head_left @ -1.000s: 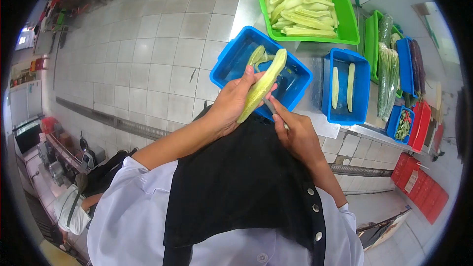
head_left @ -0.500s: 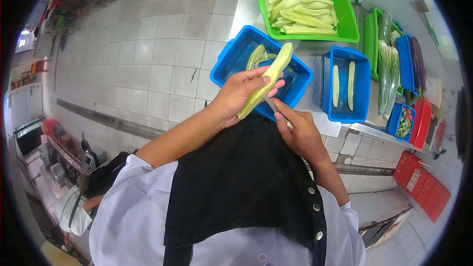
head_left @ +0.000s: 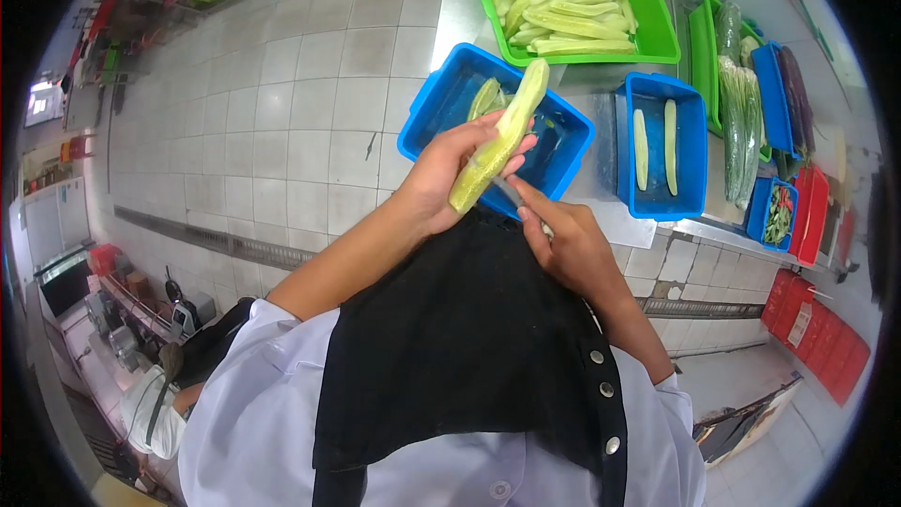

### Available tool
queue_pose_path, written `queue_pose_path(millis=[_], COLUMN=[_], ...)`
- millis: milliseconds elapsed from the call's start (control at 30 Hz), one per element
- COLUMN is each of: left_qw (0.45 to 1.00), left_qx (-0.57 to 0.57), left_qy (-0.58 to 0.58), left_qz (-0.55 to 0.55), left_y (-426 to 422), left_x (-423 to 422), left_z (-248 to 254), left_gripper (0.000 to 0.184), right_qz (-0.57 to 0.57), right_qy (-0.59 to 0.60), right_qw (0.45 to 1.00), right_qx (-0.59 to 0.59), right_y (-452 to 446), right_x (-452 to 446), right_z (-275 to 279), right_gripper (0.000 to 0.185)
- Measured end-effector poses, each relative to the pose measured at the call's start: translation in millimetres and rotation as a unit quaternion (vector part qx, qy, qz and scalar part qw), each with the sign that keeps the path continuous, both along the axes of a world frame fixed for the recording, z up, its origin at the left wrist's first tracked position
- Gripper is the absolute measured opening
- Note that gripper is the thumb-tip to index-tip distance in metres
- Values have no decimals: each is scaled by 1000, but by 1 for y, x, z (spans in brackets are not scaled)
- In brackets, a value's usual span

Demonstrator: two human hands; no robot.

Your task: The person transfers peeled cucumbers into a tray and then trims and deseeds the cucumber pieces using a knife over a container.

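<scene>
A long pale-green cucumber (head_left: 514, 122) slants upward in my left hand (head_left: 455, 164), which is closed round its lower half. Darker speckled skin shows at its lower end, while the upper part looks paler. My right hand (head_left: 574, 242) grips a small knife (head_left: 508, 192), its metal blade close to the cucumber's lower side; whether they touch is unclear. Both hands are over the near side of a blue tub (head_left: 569, 167), where a few pale-green pieces (head_left: 484, 99) lie, partly hidden by my left hand and the cucumber.
Behind stands a green tub (head_left: 663, 33) heaped with pale cucumber lengths (head_left: 572, 5). Another blue tub (head_left: 694, 164) on the right holds two slim pieces. Farther right are bagged greens (head_left: 739, 131), eggplants (head_left: 796, 99) and a red tray (head_left: 809, 216). A person's white clothing (head_left: 150, 413) shows lower left.
The view has shifted slightly. The cucumber has moved a little up and left with my left hand. My right hand still grips the knife, its blade still near the lower half.
</scene>
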State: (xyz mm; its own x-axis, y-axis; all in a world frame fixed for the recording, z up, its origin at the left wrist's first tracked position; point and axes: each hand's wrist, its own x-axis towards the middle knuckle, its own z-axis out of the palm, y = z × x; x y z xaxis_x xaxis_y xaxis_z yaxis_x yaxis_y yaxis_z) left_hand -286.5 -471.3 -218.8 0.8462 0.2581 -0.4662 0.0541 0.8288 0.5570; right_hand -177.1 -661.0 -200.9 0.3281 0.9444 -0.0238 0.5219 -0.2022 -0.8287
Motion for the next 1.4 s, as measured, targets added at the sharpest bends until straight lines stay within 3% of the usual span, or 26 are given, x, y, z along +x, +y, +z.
queue_pose_path(millis=[67,267,600,1000,1200,1267,1400], left_qw=[992,996,994,974,953,935,947], left_qx=[-86,-59,-106,-210,-284,-332,-307], left_qy=[-87,-61,-16,-68,-95,-119,-98], left_qz=[18,2,21,42,37,32,7], left_y=[4,4,6,14,15,15,18], left_x=[1,5,5,4,3,3,8], left_z=[-3,5,-3,-10,-14,-16,-26], left_gripper=[74,84,90,107,101,80,60], right_qz=[-18,-31,17,29,27,27,28], right_qy=[-26,-64,23,102,114,112,108], right_qw=[999,997,999,994,993,993,994], right_qx=[8,14,19,-9,-22,-29,-3], right_y=[0,2,2,4,3,3,2], right_x=[2,0,-3,-4,-4,-4,3], right_z=[-3,-4,-6,-3,-3,-2,-4], right_gripper=[38,40,40,37,36,35,33])
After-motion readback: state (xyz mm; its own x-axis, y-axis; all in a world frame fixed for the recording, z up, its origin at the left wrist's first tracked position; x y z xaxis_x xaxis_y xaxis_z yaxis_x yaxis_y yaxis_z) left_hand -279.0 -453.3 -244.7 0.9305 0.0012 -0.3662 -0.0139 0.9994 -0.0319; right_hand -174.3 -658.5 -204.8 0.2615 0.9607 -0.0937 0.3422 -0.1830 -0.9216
